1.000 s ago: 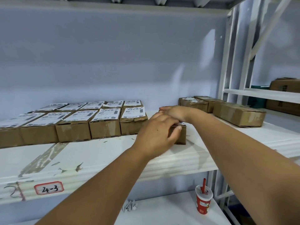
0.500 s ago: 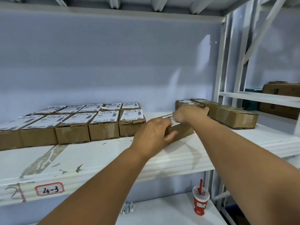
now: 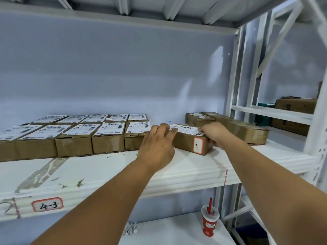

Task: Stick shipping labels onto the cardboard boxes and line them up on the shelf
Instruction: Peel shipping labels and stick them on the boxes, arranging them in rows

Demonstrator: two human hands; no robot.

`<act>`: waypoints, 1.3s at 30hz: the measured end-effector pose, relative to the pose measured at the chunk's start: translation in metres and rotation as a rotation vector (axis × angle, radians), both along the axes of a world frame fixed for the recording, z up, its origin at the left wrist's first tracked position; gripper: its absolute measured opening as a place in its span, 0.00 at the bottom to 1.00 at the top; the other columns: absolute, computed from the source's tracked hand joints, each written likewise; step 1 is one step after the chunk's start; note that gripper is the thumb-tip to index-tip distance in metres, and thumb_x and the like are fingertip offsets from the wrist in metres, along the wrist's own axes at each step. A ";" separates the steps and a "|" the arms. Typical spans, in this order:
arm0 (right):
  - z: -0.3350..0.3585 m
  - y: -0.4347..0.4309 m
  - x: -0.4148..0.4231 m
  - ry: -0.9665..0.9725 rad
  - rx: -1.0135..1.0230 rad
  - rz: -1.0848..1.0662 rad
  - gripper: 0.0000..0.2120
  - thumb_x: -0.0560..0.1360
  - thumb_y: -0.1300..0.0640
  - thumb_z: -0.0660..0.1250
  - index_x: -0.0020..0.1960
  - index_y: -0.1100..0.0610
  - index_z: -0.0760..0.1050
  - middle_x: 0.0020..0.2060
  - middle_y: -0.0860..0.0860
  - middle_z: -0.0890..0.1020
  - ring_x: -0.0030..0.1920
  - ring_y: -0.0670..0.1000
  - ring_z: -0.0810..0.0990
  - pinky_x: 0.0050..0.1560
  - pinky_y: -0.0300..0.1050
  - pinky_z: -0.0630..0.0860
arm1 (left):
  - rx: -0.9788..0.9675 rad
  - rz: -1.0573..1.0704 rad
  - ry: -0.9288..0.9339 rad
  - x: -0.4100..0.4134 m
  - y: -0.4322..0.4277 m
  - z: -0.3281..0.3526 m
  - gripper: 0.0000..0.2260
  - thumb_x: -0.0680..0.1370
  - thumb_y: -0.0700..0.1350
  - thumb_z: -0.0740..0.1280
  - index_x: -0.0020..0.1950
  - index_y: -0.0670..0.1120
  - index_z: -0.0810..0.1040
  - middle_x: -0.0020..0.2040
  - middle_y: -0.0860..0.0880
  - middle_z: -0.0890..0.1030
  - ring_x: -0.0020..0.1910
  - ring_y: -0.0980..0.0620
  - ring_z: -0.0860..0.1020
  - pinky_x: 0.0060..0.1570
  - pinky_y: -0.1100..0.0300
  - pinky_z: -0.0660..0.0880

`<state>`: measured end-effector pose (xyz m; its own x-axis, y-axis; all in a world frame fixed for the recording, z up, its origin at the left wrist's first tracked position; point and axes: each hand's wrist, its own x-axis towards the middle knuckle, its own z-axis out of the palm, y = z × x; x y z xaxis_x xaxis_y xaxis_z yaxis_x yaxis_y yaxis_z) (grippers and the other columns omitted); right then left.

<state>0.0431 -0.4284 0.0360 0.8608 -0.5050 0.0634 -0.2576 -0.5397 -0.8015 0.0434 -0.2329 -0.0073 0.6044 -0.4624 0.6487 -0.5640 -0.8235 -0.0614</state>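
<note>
Gripping the right end of a cardboard box (image 3: 185, 143) with the right hand (image 3: 213, 132), left hand (image 3: 156, 145) with loose fingers pressing its left end by the shipping label (image 3: 185, 129), box skewed on the white shelf (image 3: 106, 168), just right of the two rows of labelled boxes (image 3: 108, 138)

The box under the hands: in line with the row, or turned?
Turned: the box sits skewed to the row, its corner pointing forward.

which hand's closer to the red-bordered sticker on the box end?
Right. The right hand grips the box at the corner next to the red-bordered sticker; the left hand rests on the box's opposite end.
</note>
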 end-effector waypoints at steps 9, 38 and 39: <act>-0.006 0.031 -0.007 -0.194 0.667 0.137 0.04 0.79 0.64 0.60 0.45 0.59 0.70 0.36 0.55 0.77 0.28 0.51 0.79 0.24 0.36 0.76 | -0.125 -0.275 0.260 0.005 -0.002 -0.004 0.25 0.78 0.56 0.61 0.74 0.54 0.61 0.67 0.51 0.67 0.65 0.54 0.67 0.64 0.59 0.66; -0.008 0.080 0.144 -0.098 -0.756 0.171 0.14 0.73 0.62 0.64 0.58 0.58 0.76 0.55 0.58 0.79 0.56 0.59 0.77 0.49 0.42 0.72 | -0.106 0.102 0.199 0.071 0.036 0.040 0.14 0.77 0.59 0.60 0.46 0.53 0.80 0.43 0.50 0.81 0.47 0.49 0.77 0.40 0.59 0.69; -0.007 0.082 0.147 -0.090 -0.760 0.179 0.14 0.72 0.62 0.64 0.57 0.58 0.76 0.56 0.57 0.79 0.56 0.58 0.77 0.48 0.42 0.71 | -0.092 0.104 0.190 0.069 0.036 0.039 0.14 0.77 0.59 0.60 0.47 0.53 0.80 0.44 0.51 0.81 0.48 0.49 0.77 0.40 0.59 0.69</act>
<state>0.1905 -0.3468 0.0286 0.9002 -0.1491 0.4092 -0.0661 -0.9755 -0.2100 0.1126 -0.1966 0.0320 0.7607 -0.3354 0.5557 -0.4703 -0.8749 0.1158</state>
